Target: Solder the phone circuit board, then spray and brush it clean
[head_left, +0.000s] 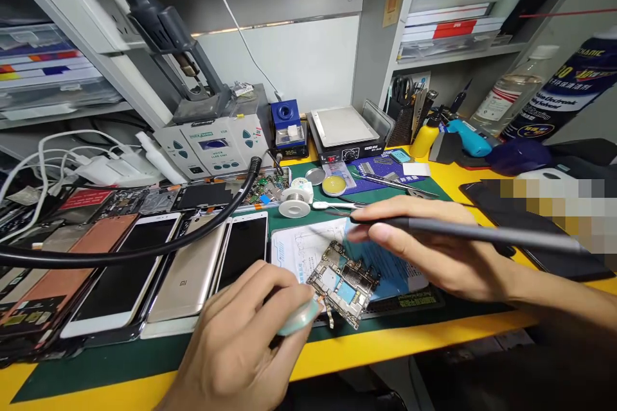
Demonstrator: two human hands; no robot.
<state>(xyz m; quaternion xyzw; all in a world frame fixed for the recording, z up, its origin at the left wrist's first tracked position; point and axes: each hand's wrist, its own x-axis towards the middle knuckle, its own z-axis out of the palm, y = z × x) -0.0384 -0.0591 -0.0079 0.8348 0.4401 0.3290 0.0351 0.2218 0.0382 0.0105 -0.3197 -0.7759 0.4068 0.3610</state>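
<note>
Grey shelving with clear plastic boxes (448, 19) backs a yellow tabletop (385, 354) covered partly by a dark green mat (96, 366). Taking the bare phone circuit board (344, 286) as the centre of the clock, it sits over a blue-and-white printed pad (289, 237), tilted so that one corner points to about 5 o'clock; whether it rests on the pad or is raised off it, I cannot tell. At 8 o'clock the left hand (241, 340) pinches a pale green rounded piece (297, 320) between thumb and fingers, right beside the board's edge. At 2 o'clock the right hand (443, 257) is closed around a dark pen-shaped tool (448, 231), blurred along its rear, its tip pointing toward 9 o'clock above the board. A solder spool (294, 205) stands at 11 o'clock, and a round tin of yellow paste (334, 185) lies at 12, with a heating plate (344, 127) farther out in line. Around 10 o'clock is a hot-air station (214, 148); at 9, a gold Mi phone (186, 276) lies face down among other phones. A yellow bottle (425, 138) stands at 1 o'clock.
</note>
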